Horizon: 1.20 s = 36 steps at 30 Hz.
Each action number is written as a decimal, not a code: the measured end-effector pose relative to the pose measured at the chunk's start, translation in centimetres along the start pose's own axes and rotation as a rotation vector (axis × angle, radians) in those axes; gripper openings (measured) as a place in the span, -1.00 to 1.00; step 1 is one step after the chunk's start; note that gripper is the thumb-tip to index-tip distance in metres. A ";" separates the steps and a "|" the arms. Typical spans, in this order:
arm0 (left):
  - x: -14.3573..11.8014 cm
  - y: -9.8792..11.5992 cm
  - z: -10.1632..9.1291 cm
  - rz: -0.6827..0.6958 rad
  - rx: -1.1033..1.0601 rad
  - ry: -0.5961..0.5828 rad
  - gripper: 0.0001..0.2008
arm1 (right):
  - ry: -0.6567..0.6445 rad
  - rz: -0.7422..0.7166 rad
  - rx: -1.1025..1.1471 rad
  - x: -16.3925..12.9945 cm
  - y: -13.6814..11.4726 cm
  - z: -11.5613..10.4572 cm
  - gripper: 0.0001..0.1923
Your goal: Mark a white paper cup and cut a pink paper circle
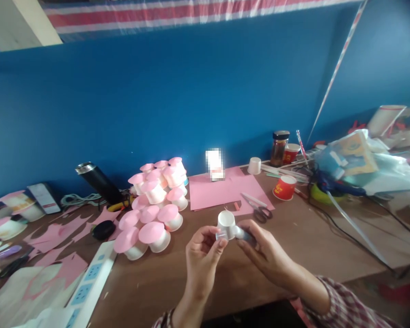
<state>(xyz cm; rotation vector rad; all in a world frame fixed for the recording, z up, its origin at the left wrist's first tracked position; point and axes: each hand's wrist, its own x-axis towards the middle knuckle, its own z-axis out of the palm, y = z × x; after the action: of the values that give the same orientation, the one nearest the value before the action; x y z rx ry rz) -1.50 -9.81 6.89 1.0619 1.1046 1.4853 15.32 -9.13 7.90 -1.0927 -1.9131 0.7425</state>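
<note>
A small white paper cup point(226, 219) is held up over the brown table, its open rim facing up toward me. My left hand point(205, 255) pinches the cup's left side between thumb and fingers, where a clear, shiny bit shows by the thumb. On the cup's right side, my right hand point(264, 246) grips a small greyish-white object point(242, 234) that touches the cup. Its kind is hard to make out, since the fingers partly cover it. Behind the hands lie black-handled scissors point(259, 210) and pink paper sheets point(215, 191).
Several white cups topped with pink paper discs point(152, 232) cluster at left. A power strip point(92, 282), pink scraps point(54, 232) and a black flask point(99, 182) are farther left. At right are a red cup point(284, 187), a jar point(279, 148) and a blue glue gun point(338, 184).
</note>
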 end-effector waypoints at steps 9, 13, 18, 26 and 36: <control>-1.0 -0.5 0.7 0.182 0.233 0.067 -0.76 | 0.009 -0.016 -0.027 -0.9 0.4 0.3 -0.83; -1.1 -0.9 0.6 0.268 0.321 0.026 -0.77 | 0.006 -0.030 -0.043 -1.0 0.5 0.3 -0.83; -1.1 -1.2 0.4 0.277 0.354 -0.011 -0.78 | 0.000 -0.047 -0.092 -1.2 0.8 0.0 -0.82; -1.3 -1.3 -0.1 0.162 0.288 -0.109 -0.82 | -0.068 -0.138 -0.085 -1.4 1.3 -0.8 -0.74; -2.1 -2.3 0.9 -0.045 0.205 -0.194 -0.79 | -0.069 -0.079 -0.033 -3.2 1.7 -0.1 -0.77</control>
<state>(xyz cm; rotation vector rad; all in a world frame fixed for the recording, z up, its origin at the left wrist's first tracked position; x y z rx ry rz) 0.10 -11.44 4.62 1.2848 1.1510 1.2239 17.11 -11.18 5.45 -1.0164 -2.0213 0.7154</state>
